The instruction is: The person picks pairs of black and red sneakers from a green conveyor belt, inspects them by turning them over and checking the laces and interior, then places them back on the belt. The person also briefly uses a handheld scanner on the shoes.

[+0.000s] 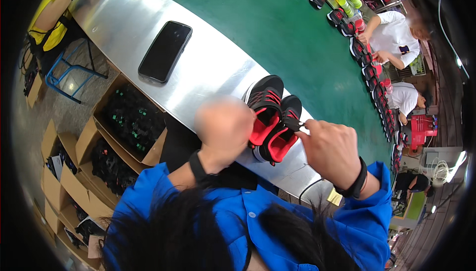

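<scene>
A pair of black shoes with red linings and red laces stands side by side on the metal strip in front of me, the left shoe [268, 90] and the right shoe [291, 103], toes pointing away. My right hand [331, 146] is beside the right shoe, thumb and finger closed on a small black strap [297, 126] at its side. Close to the left shoe's heel, my left hand [225, 127] is smeared by motion. Its fingers cannot be made out, nor whether it touches the shoe.
A black phone [165, 51] lies on the metal strip [213, 48], bordering a green surface [307, 58]. Cardboard boxes [130, 115] of dark items stand at lower left, near a blue stool [74, 75]. Beyond a long shoe row [369, 70] are co-workers [396, 38]; another person's arm [54, 11] shows upper left.
</scene>
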Motion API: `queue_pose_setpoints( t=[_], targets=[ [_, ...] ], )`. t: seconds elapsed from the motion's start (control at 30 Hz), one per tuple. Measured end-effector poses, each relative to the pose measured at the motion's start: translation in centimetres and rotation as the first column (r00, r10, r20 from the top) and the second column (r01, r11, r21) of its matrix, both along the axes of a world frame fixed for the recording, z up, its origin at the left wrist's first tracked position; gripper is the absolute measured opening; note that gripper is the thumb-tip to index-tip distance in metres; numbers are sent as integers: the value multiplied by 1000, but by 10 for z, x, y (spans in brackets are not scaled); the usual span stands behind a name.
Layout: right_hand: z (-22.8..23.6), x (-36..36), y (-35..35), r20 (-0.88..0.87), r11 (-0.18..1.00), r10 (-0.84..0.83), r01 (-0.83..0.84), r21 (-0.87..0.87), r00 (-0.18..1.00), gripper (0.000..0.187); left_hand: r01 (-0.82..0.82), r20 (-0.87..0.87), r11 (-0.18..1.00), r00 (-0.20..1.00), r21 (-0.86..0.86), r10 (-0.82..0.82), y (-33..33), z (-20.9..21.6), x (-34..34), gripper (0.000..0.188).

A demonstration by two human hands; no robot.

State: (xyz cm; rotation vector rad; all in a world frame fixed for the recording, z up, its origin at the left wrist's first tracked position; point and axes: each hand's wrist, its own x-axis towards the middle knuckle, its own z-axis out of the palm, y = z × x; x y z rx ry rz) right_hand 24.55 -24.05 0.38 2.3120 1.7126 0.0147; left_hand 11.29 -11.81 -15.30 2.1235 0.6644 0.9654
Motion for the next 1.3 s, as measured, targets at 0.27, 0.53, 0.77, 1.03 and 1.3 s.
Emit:
queue_pose_setpoints(
  t=[0.27,0.53,0.77,1.03,1.3],
  targets=[
    [-72,65,-116,-194,857,-447,481,188,873,22,-168,-168,975,967,142,191,48,-12,-70,7],
    [-137,60,-191,-428,498,-645,773,393,634,22,-163,-163,953,964,254,209,6,7,-53,34],
    [-162,56,-236,-316,467,-722,771,433,615,31,523,-455,825,801,214,-390,-77,52,-4,48],
    [-162,52,-195,-414,330,-536,634,700,736,29,541,-479,778,801,319,-360,-63,37,22,40],
    [-154,39,-138,-462,481,-182,489,728,868,9,355,-354,757,919,548,-175,52,71,90,40]
  ],
)
